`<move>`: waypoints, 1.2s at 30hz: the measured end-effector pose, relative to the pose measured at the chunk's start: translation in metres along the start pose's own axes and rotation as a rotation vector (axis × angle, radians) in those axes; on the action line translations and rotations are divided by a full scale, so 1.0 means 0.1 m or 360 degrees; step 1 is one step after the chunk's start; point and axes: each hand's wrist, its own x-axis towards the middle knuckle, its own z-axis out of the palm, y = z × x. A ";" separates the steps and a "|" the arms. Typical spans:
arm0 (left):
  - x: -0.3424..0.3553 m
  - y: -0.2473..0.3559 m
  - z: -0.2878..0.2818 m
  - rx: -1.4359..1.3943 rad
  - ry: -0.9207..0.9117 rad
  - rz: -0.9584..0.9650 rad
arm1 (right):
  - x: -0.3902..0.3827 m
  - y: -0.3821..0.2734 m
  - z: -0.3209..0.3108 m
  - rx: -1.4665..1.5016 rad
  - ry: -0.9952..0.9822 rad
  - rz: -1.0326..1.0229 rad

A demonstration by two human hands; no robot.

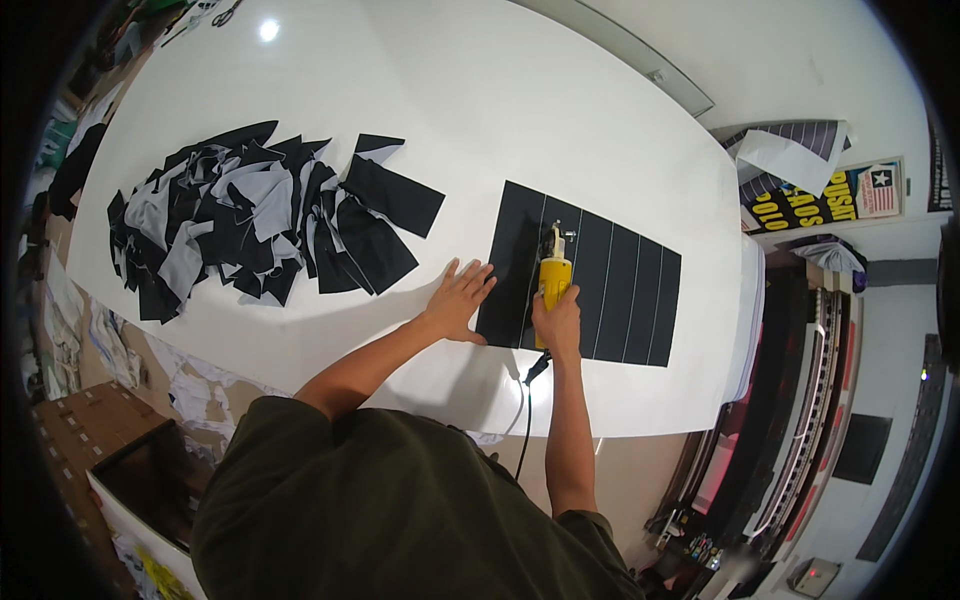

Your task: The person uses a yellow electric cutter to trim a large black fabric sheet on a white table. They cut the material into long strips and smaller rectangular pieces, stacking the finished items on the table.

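Observation:
My right hand point(557, 322) grips a yellow electric rotary cutter point(555, 277) by its body, with the cutting head on a black fabric panel point(631, 298) marked with several thin pale lines. The cutter's black cord point(528, 410) runs down from its rear toward me. My left hand point(458, 300) is open, fingers spread, resting by the panel's left edge. To the left lies a heaped pile of black and grey fabric pieces point(240, 220) on the white table point(400, 80).
Scissors point(225, 12) lie at the far upper left of the table. A cardboard box point(95, 420) and fabric scraps point(190, 385) sit below its left side. At right are rolled printed sheets point(785, 150) and a large machine point(760, 390) with long rails.

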 end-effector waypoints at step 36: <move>-1.21 -2.44 -1.53 0.0456 0.0329 -0.1293 | -0.08 0.40 -0.85 0.0656 0.0161 0.0234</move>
